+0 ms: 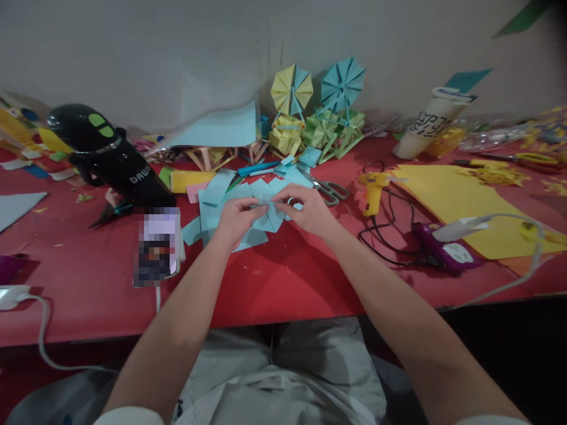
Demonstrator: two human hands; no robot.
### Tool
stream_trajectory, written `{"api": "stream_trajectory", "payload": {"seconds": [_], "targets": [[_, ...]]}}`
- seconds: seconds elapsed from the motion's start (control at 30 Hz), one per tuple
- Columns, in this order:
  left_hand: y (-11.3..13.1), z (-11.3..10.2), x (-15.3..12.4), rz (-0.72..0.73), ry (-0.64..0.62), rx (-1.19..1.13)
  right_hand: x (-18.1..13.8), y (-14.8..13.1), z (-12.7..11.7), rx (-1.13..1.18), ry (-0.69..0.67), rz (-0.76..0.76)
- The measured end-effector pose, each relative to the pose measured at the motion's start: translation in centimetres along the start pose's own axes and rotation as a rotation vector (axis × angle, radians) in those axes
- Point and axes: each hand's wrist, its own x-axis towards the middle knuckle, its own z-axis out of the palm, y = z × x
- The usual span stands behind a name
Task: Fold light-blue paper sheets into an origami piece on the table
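My left hand [239, 219] and my right hand [302, 208] meet over the middle of the red table. Thumb and fingers of each are pinched on a small light-blue piece of paper [264, 201]. The fingertips cover part of it, so its full shape is hidden. Just below lies a folded blue paper piece [271, 221] with creases spreading from its middle. Flat blue paper sheets [210, 221] lie beneath and to the left of my hands. Grey-handled scissors [330, 190] rest right behind my right hand.
A yellow glue gun [374, 192] with a black cord stands at right, near a purple power strip [447, 248] and yellow paper [460, 206]. At left are a phone [159, 245] and a black bottle [124, 156]. Folded paper wheels [343, 84] and a cup [432, 123] stand behind.
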Motion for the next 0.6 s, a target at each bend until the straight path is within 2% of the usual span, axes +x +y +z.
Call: {"api": "stream_trajectory", "payload": {"seconds": [0.33, 0.6], "targets": [[1.0, 0.1, -0.1, -0.162, -0.031, -0.227, -0.1, -0.3, 0.0, -0.08, -0.009, -0.127], [0.9, 0.1, -0.1, -0.084, -0.003, -0.165, -0.1, 0.1, 0.2, -0.113, -0.011, -0.166]]}}
